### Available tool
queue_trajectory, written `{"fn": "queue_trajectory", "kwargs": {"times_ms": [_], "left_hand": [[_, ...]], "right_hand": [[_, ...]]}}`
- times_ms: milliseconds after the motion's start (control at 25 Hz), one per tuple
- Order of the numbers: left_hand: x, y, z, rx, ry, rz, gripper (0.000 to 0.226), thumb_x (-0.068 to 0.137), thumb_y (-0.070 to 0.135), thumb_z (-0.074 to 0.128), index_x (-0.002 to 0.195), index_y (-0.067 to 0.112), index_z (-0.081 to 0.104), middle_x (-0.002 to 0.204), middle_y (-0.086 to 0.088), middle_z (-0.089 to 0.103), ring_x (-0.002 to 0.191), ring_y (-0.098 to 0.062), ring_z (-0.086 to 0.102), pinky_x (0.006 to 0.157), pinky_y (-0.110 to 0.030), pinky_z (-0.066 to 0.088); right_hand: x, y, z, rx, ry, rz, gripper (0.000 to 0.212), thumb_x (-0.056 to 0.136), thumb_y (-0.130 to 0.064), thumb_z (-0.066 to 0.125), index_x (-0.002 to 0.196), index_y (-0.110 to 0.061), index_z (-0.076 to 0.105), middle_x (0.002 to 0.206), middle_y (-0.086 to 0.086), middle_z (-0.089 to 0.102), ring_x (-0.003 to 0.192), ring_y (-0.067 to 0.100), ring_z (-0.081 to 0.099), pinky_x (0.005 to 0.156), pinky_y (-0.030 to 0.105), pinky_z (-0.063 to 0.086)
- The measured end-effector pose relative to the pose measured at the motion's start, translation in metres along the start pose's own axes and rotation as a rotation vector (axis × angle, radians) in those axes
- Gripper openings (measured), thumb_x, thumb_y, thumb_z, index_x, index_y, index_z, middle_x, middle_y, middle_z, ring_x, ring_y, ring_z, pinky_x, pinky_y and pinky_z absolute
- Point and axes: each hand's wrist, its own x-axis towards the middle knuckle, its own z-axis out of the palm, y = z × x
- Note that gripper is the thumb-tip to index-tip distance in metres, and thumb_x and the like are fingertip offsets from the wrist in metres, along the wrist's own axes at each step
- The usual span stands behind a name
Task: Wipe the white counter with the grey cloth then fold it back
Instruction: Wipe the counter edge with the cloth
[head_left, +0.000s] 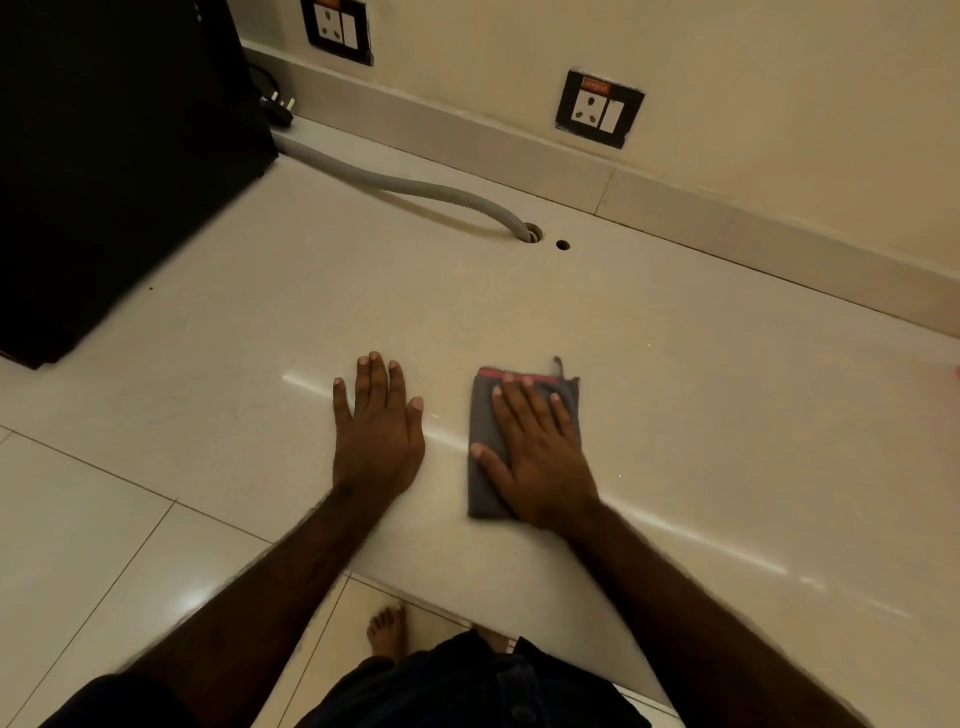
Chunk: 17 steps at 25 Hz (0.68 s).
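Observation:
The grey cloth (485, 415), folded into a small rectangle with a red stripe along its far edge, lies flat on the white counter (701, 415) near the front edge. My right hand (540, 452) presses flat on top of the cloth, fingers spread, covering most of it. My left hand (376, 423) rests palm down on the bare counter just left of the cloth, fingers apart, holding nothing. A narrow gap separates the two hands.
A black appliance (119, 166) stands at the back left. A grey corrugated hose (415, 187) runs from it into a hole (535, 235) in the counter, beside a smaller hole (562, 244). Two wall sockets (598, 109) sit above the backsplash. Tiled floor lies at the lower left.

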Motion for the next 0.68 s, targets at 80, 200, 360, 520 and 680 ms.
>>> {"fn": "queue_trajectory", "kwargs": {"times_ms": [80, 200, 360, 520, 680], "left_hand": [[0.0, -0.001, 0.0, 0.004, 0.0, 0.006, 0.075, 0.103, 0.051, -0.003, 0.165, 0.01, 0.006, 0.175, -0.014, 0.001, 0.163, -0.028, -0.004, 0.131, -0.057, -0.003], [-0.001, -0.002, -0.001, -0.009, 0.006, 0.011, 0.073, 0.105, 0.05, 0.0, 0.165, 0.011, 0.006, 0.175, -0.013, 0.001, 0.163, -0.027, -0.005, 0.131, -0.056, -0.003], [-0.002, -0.001, -0.005, -0.026, 0.012, -0.001, 0.073, 0.105, 0.049, -0.002, 0.165, 0.01, 0.009, 0.175, -0.013, 0.002, 0.163, -0.026, -0.005, 0.131, -0.056, -0.001], [-0.002, 0.001, -0.009, -0.004, -0.023, -0.006, 0.072, 0.104, 0.048, -0.002, 0.166, 0.01, 0.004, 0.175, -0.013, -0.002, 0.163, -0.027, -0.007, 0.131, -0.056, -0.001], [-0.001, 0.001, -0.01, -0.006, -0.048, -0.003, 0.069, 0.108, 0.048, 0.01, 0.165, 0.01, 0.003, 0.175, -0.014, -0.003, 0.163, -0.027, -0.007, 0.131, -0.055, -0.003]], "right_hand": [[0.01, 0.023, -0.009, -0.01, 0.024, 0.1, 0.086, 0.105, -0.07, 0.012, 0.172, -0.015, 0.009, 0.181, 0.005, 0.005, 0.168, 0.024, -0.002, 0.137, 0.049, -0.003], [-0.017, 0.055, -0.007, 0.031, 0.059, 0.2, 0.087, 0.105, -0.071, 0.01, 0.172, -0.016, 0.008, 0.182, 0.006, 0.007, 0.169, 0.025, -0.001, 0.137, 0.052, 0.001], [-0.071, 0.035, 0.01, 0.037, 0.026, 0.18, 0.085, 0.107, -0.074, 0.017, 0.172, -0.023, -0.007, 0.182, 0.0, -0.011, 0.168, 0.022, -0.012, 0.136, 0.05, -0.004], [-0.036, -0.012, 0.015, 0.017, 0.035, 0.002, 0.087, 0.106, -0.075, 0.017, 0.172, -0.021, -0.003, 0.182, 0.002, -0.008, 0.168, 0.022, -0.011, 0.136, 0.049, -0.006], [0.028, 0.002, -0.009, -0.023, 0.011, 0.038, 0.09, 0.103, -0.073, 0.009, 0.173, -0.016, 0.008, 0.182, 0.004, 0.004, 0.169, 0.025, -0.003, 0.137, 0.051, -0.001]]}}
